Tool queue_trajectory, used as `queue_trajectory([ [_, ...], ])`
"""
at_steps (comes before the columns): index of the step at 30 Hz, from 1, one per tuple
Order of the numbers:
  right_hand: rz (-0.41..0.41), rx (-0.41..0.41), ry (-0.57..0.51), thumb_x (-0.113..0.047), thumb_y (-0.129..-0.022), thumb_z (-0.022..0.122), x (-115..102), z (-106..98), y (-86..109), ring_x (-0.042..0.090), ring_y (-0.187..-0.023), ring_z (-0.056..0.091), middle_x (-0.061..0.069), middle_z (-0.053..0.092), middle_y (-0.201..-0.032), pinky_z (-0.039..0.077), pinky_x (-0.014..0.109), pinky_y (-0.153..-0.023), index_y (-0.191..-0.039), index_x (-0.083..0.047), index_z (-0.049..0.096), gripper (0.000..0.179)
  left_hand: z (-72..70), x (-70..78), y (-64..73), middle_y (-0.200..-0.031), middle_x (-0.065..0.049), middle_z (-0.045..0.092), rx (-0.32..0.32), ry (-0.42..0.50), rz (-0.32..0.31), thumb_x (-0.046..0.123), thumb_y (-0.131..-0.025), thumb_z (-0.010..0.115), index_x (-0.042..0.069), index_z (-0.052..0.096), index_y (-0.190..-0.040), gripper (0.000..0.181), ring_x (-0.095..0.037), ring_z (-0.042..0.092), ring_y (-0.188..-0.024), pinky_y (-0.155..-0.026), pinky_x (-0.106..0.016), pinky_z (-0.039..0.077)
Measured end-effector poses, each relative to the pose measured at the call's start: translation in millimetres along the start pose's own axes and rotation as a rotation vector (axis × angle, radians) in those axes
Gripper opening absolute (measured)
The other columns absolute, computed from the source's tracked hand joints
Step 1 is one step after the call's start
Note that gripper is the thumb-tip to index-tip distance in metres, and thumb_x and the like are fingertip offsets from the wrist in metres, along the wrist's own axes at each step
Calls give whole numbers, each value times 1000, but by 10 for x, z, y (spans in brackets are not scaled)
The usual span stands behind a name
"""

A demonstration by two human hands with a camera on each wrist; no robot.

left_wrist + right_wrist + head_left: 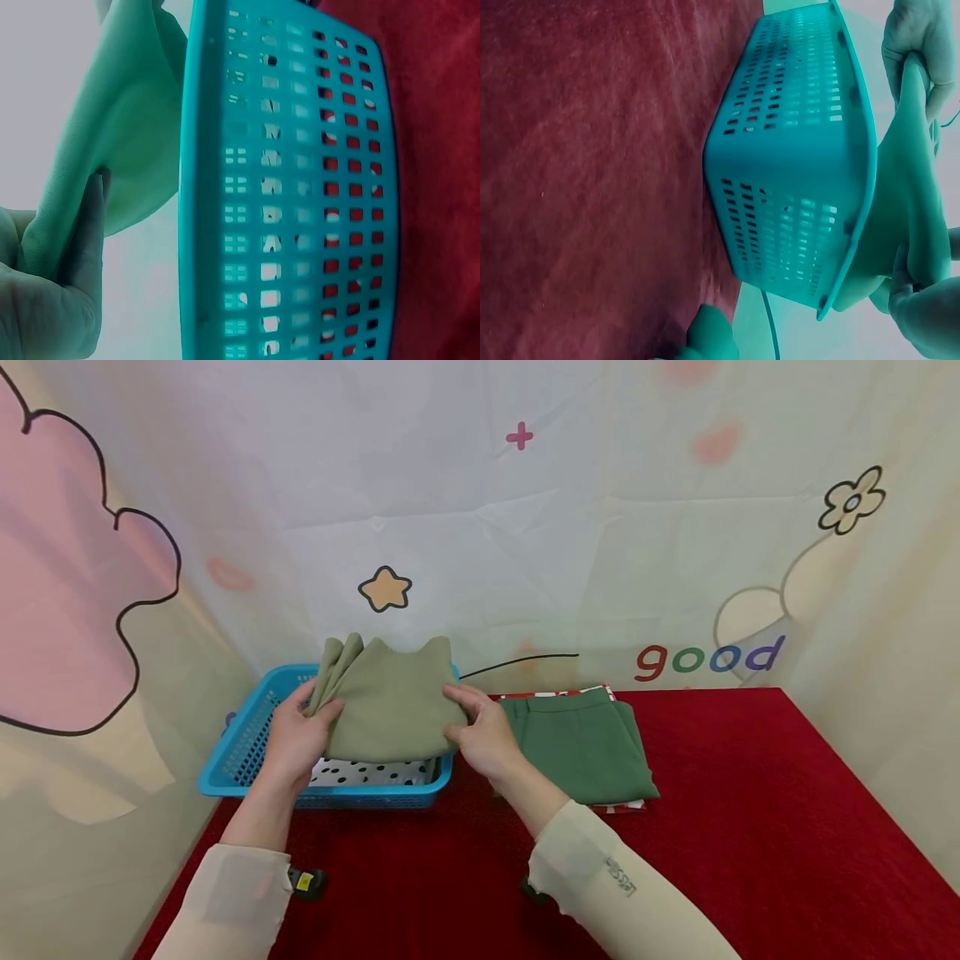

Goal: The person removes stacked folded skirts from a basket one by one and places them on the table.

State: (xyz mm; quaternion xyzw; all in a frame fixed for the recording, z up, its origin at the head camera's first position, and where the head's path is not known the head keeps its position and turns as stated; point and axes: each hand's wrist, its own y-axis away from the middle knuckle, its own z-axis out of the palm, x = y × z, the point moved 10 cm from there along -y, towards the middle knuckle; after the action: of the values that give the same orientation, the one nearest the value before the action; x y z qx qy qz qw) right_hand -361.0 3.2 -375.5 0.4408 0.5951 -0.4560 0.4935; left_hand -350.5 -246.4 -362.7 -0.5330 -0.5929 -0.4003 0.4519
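Between both hands, a folded olive-green cloth garment (393, 702) is held up over a blue plastic basket (352, 797). My left hand (295, 732) grips its left side, where the fabric is bunched in folds. The right hand (483, 731) pinches the opposite edge, thumb toward me. Beneath the garment, a white cloth with black dots (371, 772) lies inside the basket. In the left wrist view the fingers curl round the garment (112, 127) beside the basket's rim (196, 187). The right wrist view shows both hands on the cloth above the rim.
Right of the basket, a folded dark green garment (581, 747) lies on a red-and-white patterned cloth (622, 807), on the red table cover (720, 827). A printed curtain (480, 527) hangs behind the table. Small dark devices, one with a yellow label (303, 882), sit at the wrists.
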Motion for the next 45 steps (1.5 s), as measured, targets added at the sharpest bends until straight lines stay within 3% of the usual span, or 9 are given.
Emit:
queue_trajectory([
  [8,20,27,2,8,-90,63,-6,-182,32,24,-157,31,5,42,-164,40,44,-120,-147,-15,59,61,125,86,3,-153,-23,51,12,24,27,29,-108,55,25,33,-163,60,-33,63,-126,-84,-24,59],
  [15,7,42,9,8,-91,62,-39,-370,73,24,-157,30,4,40,-164,34,44,-125,-147,-16,59,61,283,150,-21,-148,-21,57,21,58,49,26,-107,57,26,38,-161,57,-30,67,-119,-84,-29,61],
  [29,5,45,-15,5,-92,62,-30,-697,176,22,-159,26,4,35,-167,23,46,-129,-149,-16,57,61,609,190,-42,-145,-18,60,11,138,77,22,-107,58,27,44,-158,54,-30,67,-122,-87,-30,61],
  [45,31,74,-52,7,-94,63,42,-1076,293,18,-157,29,2,34,-168,33,41,-123,-151,-13,55,61,1007,214,-21,-140,-19,63,-24,244,99,18,-106,58,23,48,-156,50,-29,68,-117,-86,-33,62],
])
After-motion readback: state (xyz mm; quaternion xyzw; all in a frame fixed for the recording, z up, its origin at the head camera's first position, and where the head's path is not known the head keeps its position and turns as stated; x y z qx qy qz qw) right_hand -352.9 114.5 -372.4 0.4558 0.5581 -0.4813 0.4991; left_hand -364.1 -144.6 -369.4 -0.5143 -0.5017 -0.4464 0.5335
